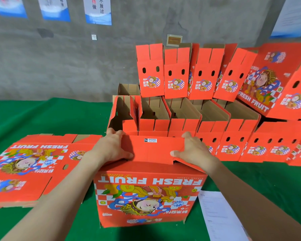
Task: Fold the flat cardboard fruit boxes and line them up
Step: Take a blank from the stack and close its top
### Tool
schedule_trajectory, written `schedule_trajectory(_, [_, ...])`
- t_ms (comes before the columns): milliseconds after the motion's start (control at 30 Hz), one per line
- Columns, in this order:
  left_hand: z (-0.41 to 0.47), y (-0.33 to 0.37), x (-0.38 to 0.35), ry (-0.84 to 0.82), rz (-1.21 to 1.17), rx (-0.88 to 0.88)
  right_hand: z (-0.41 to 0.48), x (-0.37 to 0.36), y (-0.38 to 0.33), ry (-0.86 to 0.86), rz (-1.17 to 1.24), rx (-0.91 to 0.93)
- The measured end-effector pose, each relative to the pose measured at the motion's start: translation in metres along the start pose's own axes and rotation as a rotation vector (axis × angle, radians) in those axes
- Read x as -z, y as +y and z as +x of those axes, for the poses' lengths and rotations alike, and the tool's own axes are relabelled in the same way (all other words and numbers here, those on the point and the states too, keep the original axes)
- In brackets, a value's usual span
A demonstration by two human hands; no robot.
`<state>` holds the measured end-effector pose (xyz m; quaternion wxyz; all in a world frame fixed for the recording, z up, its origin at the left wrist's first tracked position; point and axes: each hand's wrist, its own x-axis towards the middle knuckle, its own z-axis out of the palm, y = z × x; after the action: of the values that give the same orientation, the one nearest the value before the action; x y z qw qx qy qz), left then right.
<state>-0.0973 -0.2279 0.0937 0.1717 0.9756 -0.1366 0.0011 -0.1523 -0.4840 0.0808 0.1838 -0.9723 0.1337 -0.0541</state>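
Folding one fruit box point(149, 197) at the near middle of the green desk point(42, 115).

Stood upright with print inverted, probably base-up so the bottom flaps can be locked. Gripped at the uppermost flap point(151, 148) by left hand point(113, 146) and right hand point(191, 150), one at each end, fingers curled over the far edge, thumbs on the near face; likely to press it down evenly. Flat stock point(30, 167) kept just left, within reach. Finished boxes point(181, 117) lined up behind, open side up, second tier point(177, 75) standing on them against the wall point(76, 66). Paper sheet point(217, 213) near right.
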Motion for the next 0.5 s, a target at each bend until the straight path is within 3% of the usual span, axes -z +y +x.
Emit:
schedule_trajectory(200, [0.000,-0.010,0.002,0.035,-0.264,-0.003,-0.006,0.003,0.009,0.014,0.110,0.023])
schedule_trajectory(367, [-0.018,-0.038,-0.002,0.069,-0.948,0.157,-0.023,0.003,0.030,-0.013,0.752,-0.132])
schedule_trajectory(433, [-0.033,-0.054,-0.009,-0.078,-1.100,0.257,-0.036,-0.001,0.039,-0.100,0.976,-0.308])
schedule_trajectory(500, [-0.049,-0.063,-0.009,-0.261,-1.097,0.323,-0.053,-0.010,0.047,-0.280,0.945,-0.409])
